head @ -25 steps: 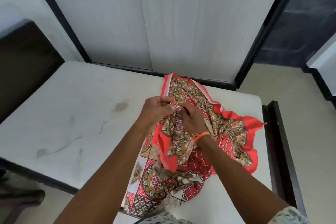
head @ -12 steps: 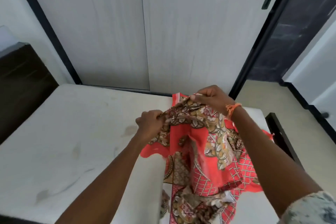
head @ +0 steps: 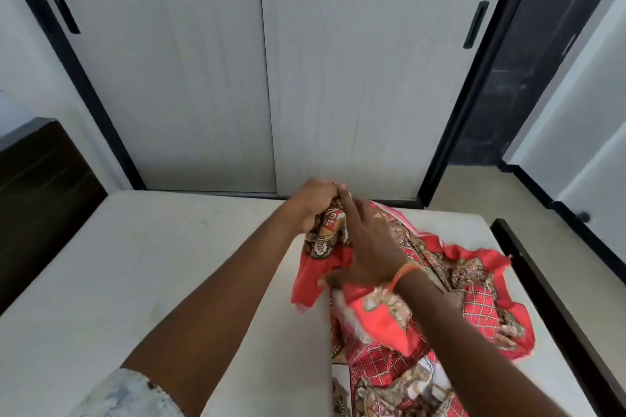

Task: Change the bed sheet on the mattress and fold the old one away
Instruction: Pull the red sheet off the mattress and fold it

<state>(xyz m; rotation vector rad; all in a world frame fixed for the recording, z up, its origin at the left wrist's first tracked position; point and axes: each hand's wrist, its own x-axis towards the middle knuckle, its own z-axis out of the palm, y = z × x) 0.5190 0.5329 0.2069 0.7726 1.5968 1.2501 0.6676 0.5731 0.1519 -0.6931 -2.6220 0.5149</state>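
A red and brown patterned bed sheet [head: 467, 294] lies bunched on the right part of the bare white mattress [head: 142, 274]. My left hand [head: 313, 203] grips a gathered edge of the sheet and lifts it above the mattress. My right hand [head: 367, 247], with an orange thread at the wrist, is just right of the left hand, its fingers spread against the raised cloth and its thumb under a red fold. The rest of the sheet trails down toward me at the lower right.
White sliding wardrobe doors [head: 271, 78] with black frames stand right behind the mattress. A dark headboard [head: 37, 186] is at the left. A dark bed frame rail [head: 555, 308] runs along the right side, with tan floor [head: 481, 193] beyond it.
Both hands lifted the sheet off the mattress and first spread apart along its edge. Now the right hand has come back beside the left, which bunches the gathered edge.
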